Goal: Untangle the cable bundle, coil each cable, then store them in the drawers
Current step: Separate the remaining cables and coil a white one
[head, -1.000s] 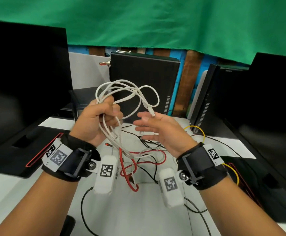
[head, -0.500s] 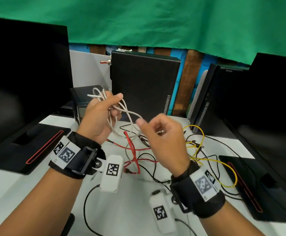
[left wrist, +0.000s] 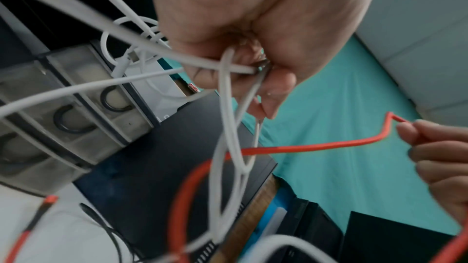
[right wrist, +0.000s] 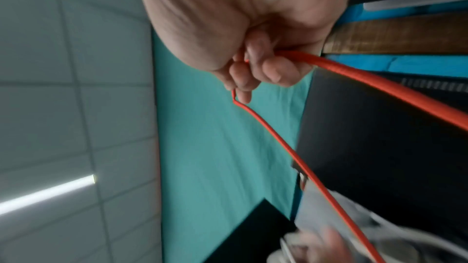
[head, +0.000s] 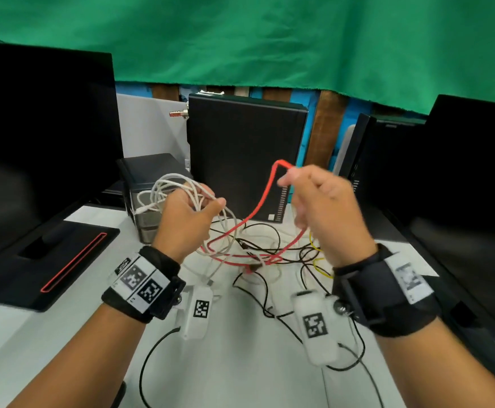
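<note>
My left hand [head: 191, 213] [left wrist: 253, 63] grips a bunch of white cable [head: 166, 192] [left wrist: 222, 127] loops, held up above the table. My right hand [head: 308, 195] [right wrist: 255, 71] pinches a bend of the red cable [head: 262, 201] [left wrist: 316, 147] [right wrist: 354, 81] and holds it up higher, to the right of the white bunch. The red cable runs down through the white loops into a tangle of black, yellow, red and white cables [head: 269, 251] on the white table [head: 240, 363]. The small drawer unit [head: 143, 184] [left wrist: 63, 107] stands behind my left hand, drawers closed.
A black computer case [head: 246, 148] stands upright behind the tangle. Black monitors [head: 40, 136] flank both sides, their bases [head: 43, 260] on the table. A second dark case [head: 367, 148] stands at the right. A green cloth [head: 269, 39] hangs behind.
My right hand has taken hold of the red cable and lifted it up and to the right. My left hand keeps hold of the white bunch.
</note>
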A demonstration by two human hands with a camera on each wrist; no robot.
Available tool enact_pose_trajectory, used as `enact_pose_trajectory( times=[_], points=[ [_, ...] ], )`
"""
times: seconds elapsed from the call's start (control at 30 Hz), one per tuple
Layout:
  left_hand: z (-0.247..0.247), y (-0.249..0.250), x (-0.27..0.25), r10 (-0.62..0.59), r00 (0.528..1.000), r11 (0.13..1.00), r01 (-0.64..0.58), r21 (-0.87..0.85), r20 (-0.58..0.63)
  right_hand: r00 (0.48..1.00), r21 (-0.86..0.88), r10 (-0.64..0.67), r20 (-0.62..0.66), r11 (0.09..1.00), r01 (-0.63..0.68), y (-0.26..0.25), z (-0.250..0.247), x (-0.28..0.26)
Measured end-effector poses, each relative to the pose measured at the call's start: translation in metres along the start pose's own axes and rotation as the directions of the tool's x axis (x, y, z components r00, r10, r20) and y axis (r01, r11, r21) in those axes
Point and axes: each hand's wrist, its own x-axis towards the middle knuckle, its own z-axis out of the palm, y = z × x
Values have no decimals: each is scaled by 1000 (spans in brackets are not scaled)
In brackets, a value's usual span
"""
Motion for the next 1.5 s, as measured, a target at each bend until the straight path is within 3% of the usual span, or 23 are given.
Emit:
enact_pose_trajectory(
  times=[0.1,0.23,0.43,0.53,0.63,0.7,0.77,0.83,0.9,0.97,1.03,1.1,1.13,1.23,1.3,1.33,1.4,1.5],
  points=[
    [-5,-14,8,-30,999,995,32,99,-24,988,98,-10,-156,995,26,-13,-37,20],
    [-18,-15,18,-42,992,998,47,42,-116,941,74,26,-337,997,-1,-12,-109,41],
    [-36,-10,21,12,978,999,-4,43,-206,811,95,190,-553,982,-166,28,-208,47],
    [-43,-10,20,-51,975,999,48,-17,-215,784,36,237,-573,964,-265,40,-230,44],
    [-40,-5,17,-53,985,997,43,-62,-165,820,-186,228,-525,909,-372,56,-195,42],
    [-32,2,12,-28,989,997,17,-74,-142,869,-454,175,-464,795,-403,73,-163,38],
    [-23,7,7,-18,993,994,5,-107,-120,924,-653,128,-361,673,-348,78,-129,31],
    [-14,10,4,-24,995,992,11,-129,-95,977,-684,59,-203,706,-185,74,-87,20],
    [-7,10,1,-36,997,985,23,-174,-70,999,-599,49,2,800,-38,61,-38,3],
    [-1,10,-3,-28,998,977,15,-214,-59,971,-536,113,210,844,18,53,1,-12],
    [4,12,-6,-15,998,971,1,-238,-56,890,-568,265,372,823,-8,55,26,-19],
    [5,12,-9,-5,999,972,-8,-236,-53,808,-590,392,439,805,-69,53,38,-22],
    [5,11,-10,-4,998,974,-9,-229,-56,805,-563,395,441,821,-94,50,39,-21],
    [1,7,-7,-14,997,980,-1,-201,-74,909,-487,240,340,872,-48,32,23,-11],
    [-3,3,-4,-33,995,983,15,-184,-94,987,-348,69,147,937,-13,22,2,0],
    [-5,2,-3,-39,994,984,20,-176,-106,1000,-263,-4,14,965,7,19,-10,7],
    [-8,-1,1,-55,990,985,33,-169,-130,969,-108,-71,-237,993,47,16,-37,22],
    [-15,-4,6,-84,981,985,55,-164,-177,854,40,-74,-514,993,110,11,-83,39]
  ],
)
